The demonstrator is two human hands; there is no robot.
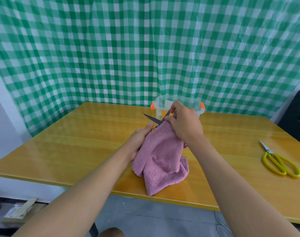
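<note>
A pink fleecy cloth (160, 161) hangs bunched over the middle of the yellow wooden table (77, 142). Dark scissor blades (151, 119) stick out of its top, pointing left and away. My left hand (139, 139) holds the cloth from the left side, thumb up by the blades; what is wrapped inside is hidden. My right hand (184, 124) grips the cloth's top and pinches one blade between thumb and fingers.
A clear plastic box (193, 103) with orange clips stands just behind my hands. Yellow-handled scissors (279, 161) lie shut at the table's right. A green checked curtain (145, 48) hangs behind. A dark chair (298, 117) stands at far right.
</note>
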